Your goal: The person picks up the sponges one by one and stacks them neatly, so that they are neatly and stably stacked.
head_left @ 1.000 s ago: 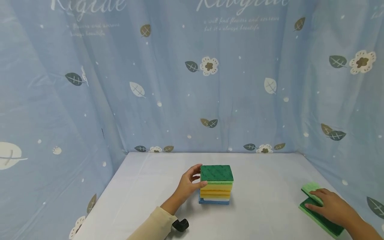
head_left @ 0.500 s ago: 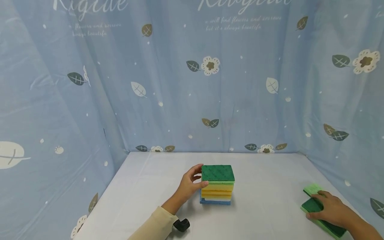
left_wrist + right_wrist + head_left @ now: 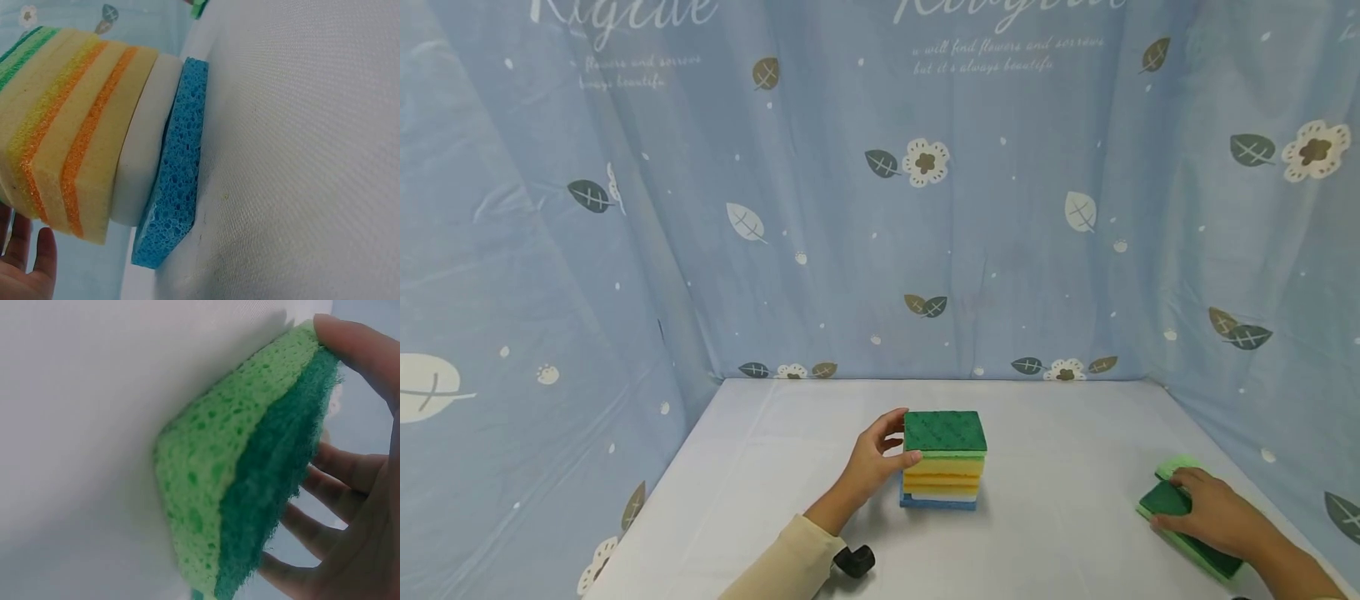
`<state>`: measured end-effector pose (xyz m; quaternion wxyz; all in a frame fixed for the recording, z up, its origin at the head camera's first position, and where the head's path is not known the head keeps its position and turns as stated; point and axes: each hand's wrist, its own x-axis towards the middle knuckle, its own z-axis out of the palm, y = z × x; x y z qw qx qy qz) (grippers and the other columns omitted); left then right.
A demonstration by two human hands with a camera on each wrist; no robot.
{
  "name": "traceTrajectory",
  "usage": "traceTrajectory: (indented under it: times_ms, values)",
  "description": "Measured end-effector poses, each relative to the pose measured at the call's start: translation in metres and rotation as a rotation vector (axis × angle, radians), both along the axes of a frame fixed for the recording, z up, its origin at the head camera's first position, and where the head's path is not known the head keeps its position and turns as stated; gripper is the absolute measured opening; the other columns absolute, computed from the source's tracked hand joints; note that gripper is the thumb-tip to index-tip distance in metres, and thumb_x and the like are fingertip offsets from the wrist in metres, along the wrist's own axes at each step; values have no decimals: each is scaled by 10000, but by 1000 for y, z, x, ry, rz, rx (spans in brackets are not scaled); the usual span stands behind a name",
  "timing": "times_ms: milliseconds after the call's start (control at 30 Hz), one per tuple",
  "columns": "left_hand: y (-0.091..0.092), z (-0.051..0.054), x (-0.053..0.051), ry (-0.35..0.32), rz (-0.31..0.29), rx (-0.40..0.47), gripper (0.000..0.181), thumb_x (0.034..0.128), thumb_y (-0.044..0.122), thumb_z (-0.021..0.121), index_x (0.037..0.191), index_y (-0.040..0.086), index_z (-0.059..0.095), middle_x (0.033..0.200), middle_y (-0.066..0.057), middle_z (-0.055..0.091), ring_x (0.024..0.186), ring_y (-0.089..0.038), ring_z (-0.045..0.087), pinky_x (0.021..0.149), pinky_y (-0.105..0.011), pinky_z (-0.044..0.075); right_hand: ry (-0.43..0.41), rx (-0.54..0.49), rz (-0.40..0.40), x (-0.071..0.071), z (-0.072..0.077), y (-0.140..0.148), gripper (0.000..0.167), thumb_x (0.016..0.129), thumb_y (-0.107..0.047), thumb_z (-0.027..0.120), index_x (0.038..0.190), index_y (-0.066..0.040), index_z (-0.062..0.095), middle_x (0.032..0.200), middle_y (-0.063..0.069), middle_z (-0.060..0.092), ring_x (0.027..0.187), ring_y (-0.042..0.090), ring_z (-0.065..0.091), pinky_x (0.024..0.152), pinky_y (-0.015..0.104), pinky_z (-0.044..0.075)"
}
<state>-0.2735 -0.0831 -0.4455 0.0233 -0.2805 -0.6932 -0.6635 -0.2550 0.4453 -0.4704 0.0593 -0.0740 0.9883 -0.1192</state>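
A stack of sponges stands on the table, green on top, yellow and orange layers between, then a white block and a blue sponge at the bottom. My left hand holds the stack's upper left side, thumb at the front and fingers behind. At the right, my right hand grips a two-layer green sponge, thumb on one edge and fingers along the other. In the right wrist view, this sponge's dark scrub side faces the palm. Beyond it lies a second, light green sponge, partly hidden.
A white-covered table lies beneath everything. Blue patterned curtains enclose it at the back and both sides. A black curved object sits by the left wrist.
My right hand has shifted its hold on the dark green sponge and drawn it slightly left, away from the light green one. The left hand and the stack look still.
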Motion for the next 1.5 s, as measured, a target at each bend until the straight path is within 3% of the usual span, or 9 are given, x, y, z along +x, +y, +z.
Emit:
traceTrajectory:
  times_ms: [233,467,667,833,1100,1333,1500]
  values:
    - [0,0,0,-1,2,-1,676,860,78,740,1444,9,406,1350,-165,507,1250,-330,453,1043,-558,342,73,-56,36,-8,7,-23,909,779,-594,719,1224,169,503,1195,353,517,1085,539,499,814,607,457]
    - [-1,-3,-1,-7,-2,1,675,862,72,739,1445,12,404,1341,-148,516,1247,-311,459,1045,-563,335,72,-93,51,-19,15,-46,923,763,-578,746,1271,141,471,1130,272,551,994,434,570,717,522,513]
    - [-2,-3,0,-21,2,16,678,857,76,745,1441,6,408,1346,-158,511,1250,-319,456,1047,-597,311,95,-86,92,-23,10,-61,890,773,-592,727,1329,60,487,1185,257,519,1004,430,576,703,545,507]
    - [-2,-4,2,-28,12,24,672,851,80,752,1432,10,422,1344,-158,515,1242,-319,461,1042,-601,316,80,-58,125,-24,1,-71,868,760,-607,725,1344,1,518,1190,205,524,963,350,586,694,526,501]
    - [-1,-5,2,-5,1,22,666,856,66,743,1431,-9,416,1334,-181,515,1231,-332,466,1027,-603,330,59,-32,140,-17,-4,-70,832,718,-613,752,1292,-35,584,1122,114,553,955,289,579,734,507,500]
    - [1,-1,0,12,8,30,654,852,71,748,1418,-16,431,1318,-186,525,1222,-347,471,1015,-598,346,0,-59,125,-15,5,-59,856,673,-545,814,1316,-33,571,1153,154,541,1012,368,572,758,561,493]
    - [0,-3,-2,-2,5,26,667,850,65,750,1426,-10,423,1326,-178,523,1226,-335,470,1027,-599,333,44,-65,140,-15,8,-58,800,684,-527,812,1287,-47,599,1108,84,548,960,281,577,742,502,500]
